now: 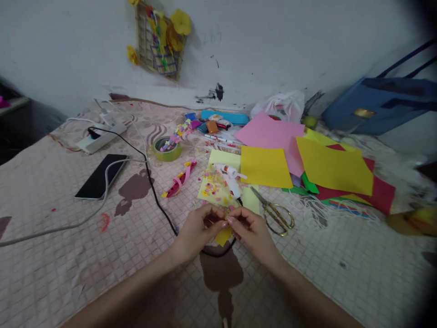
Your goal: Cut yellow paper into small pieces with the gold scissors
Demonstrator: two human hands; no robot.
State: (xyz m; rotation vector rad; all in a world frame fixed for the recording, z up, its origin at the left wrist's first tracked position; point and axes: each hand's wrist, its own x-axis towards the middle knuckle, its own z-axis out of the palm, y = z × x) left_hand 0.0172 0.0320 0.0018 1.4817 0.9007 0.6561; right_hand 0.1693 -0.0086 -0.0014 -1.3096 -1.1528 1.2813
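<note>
My left hand point(201, 228) and my right hand point(251, 230) meet at the fingertips near the middle of the table. Both pinch a small yellow paper piece point(226, 219), mostly hidden by the fingers. Just under them shows a yellow paper square point(223, 237); whether it joins the pinched bit I cannot tell. Beyond the hands, a white hot glue gun point(230, 177) lies on pale yellow paper point(223, 158) strewn with pink and yellow scraps. Gold-handled scissors point(276, 214) rest open to the right of it. A dark red strip with pink and yellow curls point(179, 181) lies to the left.
A black cable point(157, 196) loops below my hands. At left are a phone point(102, 176), a grey cord and a power strip point(100, 139). Green tape point(167, 155) stands behind. Coloured sheets point(266, 166), white string point(321, 212) and a blue bag point(378, 107) occupy the right.
</note>
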